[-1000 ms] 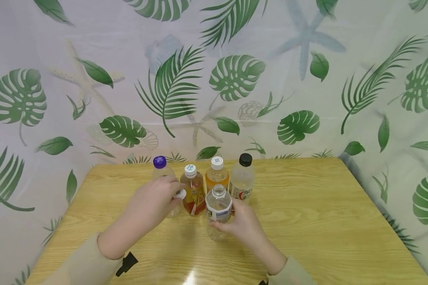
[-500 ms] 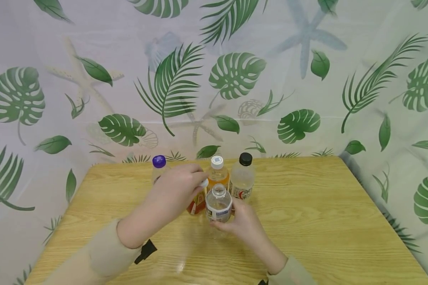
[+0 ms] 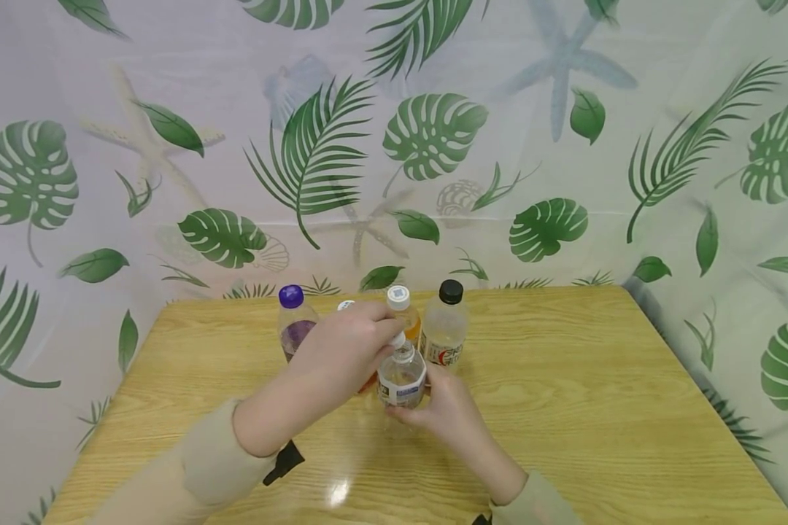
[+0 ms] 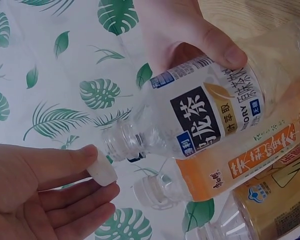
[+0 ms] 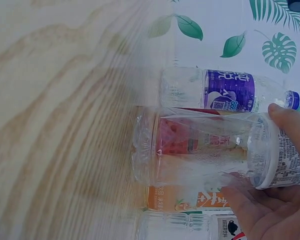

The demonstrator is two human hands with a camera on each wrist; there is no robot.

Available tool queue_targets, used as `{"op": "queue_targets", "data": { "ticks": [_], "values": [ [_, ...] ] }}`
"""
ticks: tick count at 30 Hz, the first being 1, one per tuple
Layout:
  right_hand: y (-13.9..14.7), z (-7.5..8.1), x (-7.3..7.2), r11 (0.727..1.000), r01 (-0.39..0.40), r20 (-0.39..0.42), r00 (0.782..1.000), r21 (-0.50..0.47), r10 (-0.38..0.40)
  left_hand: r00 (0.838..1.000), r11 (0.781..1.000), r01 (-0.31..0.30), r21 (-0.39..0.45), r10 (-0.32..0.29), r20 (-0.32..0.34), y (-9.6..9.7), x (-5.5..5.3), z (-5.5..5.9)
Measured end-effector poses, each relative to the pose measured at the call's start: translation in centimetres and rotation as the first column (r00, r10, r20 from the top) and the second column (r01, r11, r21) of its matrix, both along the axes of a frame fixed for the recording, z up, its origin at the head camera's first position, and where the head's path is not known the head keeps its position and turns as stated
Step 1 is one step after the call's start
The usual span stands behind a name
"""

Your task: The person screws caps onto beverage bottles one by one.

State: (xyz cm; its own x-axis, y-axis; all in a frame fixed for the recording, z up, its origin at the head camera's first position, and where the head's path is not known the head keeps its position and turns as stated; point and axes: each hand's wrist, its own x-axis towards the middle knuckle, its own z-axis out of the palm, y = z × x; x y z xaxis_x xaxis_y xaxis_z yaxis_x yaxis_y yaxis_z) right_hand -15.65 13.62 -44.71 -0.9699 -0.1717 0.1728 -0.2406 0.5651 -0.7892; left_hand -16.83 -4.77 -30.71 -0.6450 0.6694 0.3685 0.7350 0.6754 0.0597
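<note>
My right hand [image 3: 443,405] grips a clear, uncapped plastic bottle [image 3: 402,379] round its middle, thumb across the front. In the left wrist view the bottle's white-and-black tea label and bare threaded neck [image 4: 121,141] show. My left hand [image 3: 341,346] pinches a white bottle cap [image 4: 102,169] between thumb and fingers. That cap hangs tilted close beside the mouth of the bottle. In the right wrist view the bottle's lower body [image 5: 205,150] is see-through, with other bottles visible behind it.
Behind stand a purple-capped bottle [image 3: 298,321], a white-capped bottle with orange drink [image 3: 398,297] and a black-capped bottle [image 3: 448,328]. A further white-capped bottle [image 3: 346,305] is mostly hidden by my left hand. The wooden table [image 3: 565,379] meets a leaf-print cloth [image 3: 473,240] at the back.
My left hand has moved right with the white cap, from beside the reddish drink bottle to the mouth of the uncapped bottle. The right hand keeps its grip in place.
</note>
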Motion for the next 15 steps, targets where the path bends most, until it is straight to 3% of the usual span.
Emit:
{"op": "queue_targets", "data": {
  "ticks": [15],
  "values": [
    [0.16,0.00,0.09,1.000,-0.010,0.010,1.000,-0.008,0.010,0.999,0.999,0.035,-0.030,-0.034,0.015,1.00,0.23,-0.18]
  ]
}}
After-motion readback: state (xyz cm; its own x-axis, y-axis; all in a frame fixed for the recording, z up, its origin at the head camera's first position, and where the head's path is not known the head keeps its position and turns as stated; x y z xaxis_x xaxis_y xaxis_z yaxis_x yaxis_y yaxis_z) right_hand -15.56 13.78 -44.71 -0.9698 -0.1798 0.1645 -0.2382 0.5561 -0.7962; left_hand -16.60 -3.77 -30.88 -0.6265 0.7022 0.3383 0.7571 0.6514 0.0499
